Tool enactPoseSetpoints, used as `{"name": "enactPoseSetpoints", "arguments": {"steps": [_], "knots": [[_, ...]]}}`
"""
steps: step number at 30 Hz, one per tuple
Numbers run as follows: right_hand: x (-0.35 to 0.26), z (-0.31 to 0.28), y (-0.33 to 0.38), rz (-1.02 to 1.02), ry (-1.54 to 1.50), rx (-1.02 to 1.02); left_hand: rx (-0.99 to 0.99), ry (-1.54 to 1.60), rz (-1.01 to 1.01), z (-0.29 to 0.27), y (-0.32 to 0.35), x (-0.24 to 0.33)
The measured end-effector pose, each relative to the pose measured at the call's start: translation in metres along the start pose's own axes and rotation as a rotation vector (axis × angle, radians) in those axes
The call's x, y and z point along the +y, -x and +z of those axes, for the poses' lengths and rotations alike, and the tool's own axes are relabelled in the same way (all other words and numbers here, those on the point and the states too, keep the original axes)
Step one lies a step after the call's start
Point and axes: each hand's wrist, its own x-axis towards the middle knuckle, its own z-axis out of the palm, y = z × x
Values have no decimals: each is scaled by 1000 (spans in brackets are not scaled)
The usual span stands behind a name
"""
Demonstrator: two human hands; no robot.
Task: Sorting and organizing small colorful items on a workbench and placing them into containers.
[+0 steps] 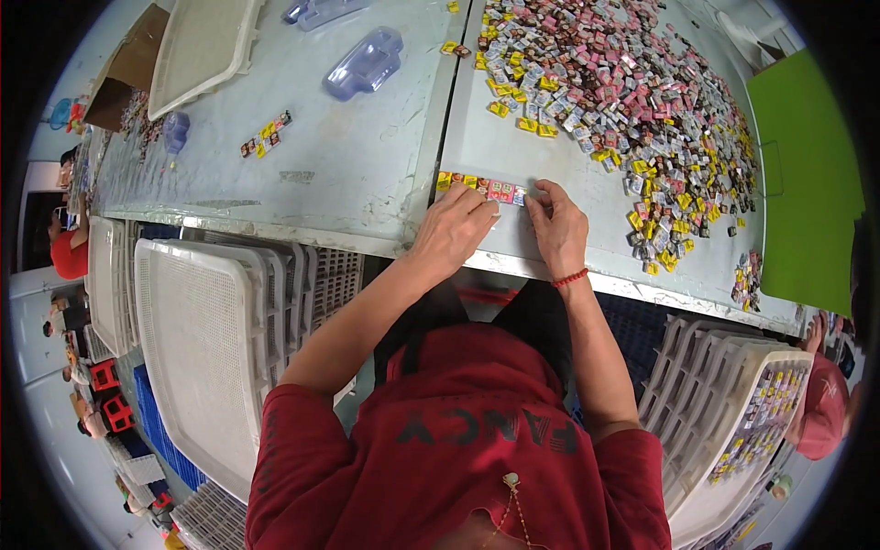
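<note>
A short straight row of small printed block-shaped pieces (500, 190), yellow, brown, pink and white, lies on the table near its front edge. My left hand (455, 227) rests over the row's near side with bent fingers pressed together on it, hiding part of the pieces. At the row's right end is my right hand (558, 231), thumb and forefinger apart beside the last white piece. Beyond my hands spreads a large loose pile of the same small pieces (623, 119). Whether they are candies or something else is too small to tell.
On the table's left part lie another short row of pieces (266, 135), clear bluish plastic trays (365, 64) and a white tray (203, 50). A green panel (802, 183) stands at right. Stacked white crates (197, 339) stand below the edge at left, more crates (710, 394) at right.
</note>
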Motion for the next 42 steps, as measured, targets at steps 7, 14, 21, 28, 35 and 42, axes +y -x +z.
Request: {"name": "enactPoseSetpoints", "arguments": {"steps": [7,14,21,28,35,42], "knots": [[-5,-1,3,16,-68,17,71,-193,9,4,12,14],[3,-8,-3,56,-61,-20,229,-190,-74,-10,16,8],[8,-14,-10,411,-673,-288,243,771,-945,-31,32,-27],[21,-18,-5,441,-751,-271,27,822,-1100,-24,-1,-20],[-9,-2,-24,476,-906,-362,215,757,-1013,-43,10,-47],[-85,42,-57,428,-1014,-505,364,847,-1015,-116,19,-105]]}}
